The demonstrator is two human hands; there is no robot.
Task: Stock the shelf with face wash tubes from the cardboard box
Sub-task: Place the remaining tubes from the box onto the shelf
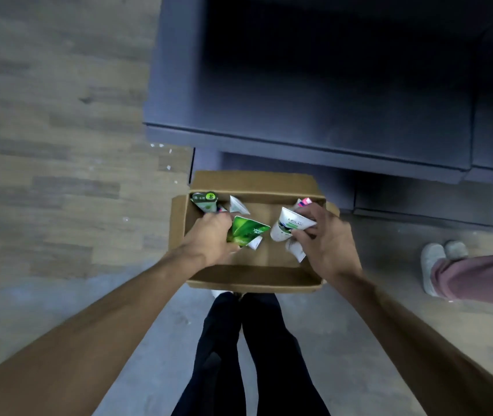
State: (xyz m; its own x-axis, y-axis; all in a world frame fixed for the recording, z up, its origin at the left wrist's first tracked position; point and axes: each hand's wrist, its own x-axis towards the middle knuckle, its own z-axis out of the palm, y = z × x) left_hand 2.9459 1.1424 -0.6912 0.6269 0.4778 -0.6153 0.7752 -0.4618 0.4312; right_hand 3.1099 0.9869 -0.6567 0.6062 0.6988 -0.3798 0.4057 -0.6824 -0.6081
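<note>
- While both hands reach into it, the cardboard box (269, 181) sits open on the floor (59, 145), which looks like pale wood planks.
- Just past the box stands a dark shelf (314, 109) with a flat, bare board on top and a lower board under it.
- To the right of the box are another person's two light shoes (437, 262) and a pink trouser leg (485, 277).
- Near the box's front wall you can see the wearer's own two legs in black trousers (248, 355).
- Inside the box I count about six tubes, but some are hidden, so I cannot be sure.
- Left hand (212, 235) has its fingers curled around a green tube (248, 231), and maybe more under the hand.
- At the box's back left corner lie a green-capped tube (204, 201) and a white tube (237, 205).
- Right hand (326, 235) pinches a white tube with green print (288, 226), and a pink-tipped tube (305, 202) pokes out behind the fingers.
</note>
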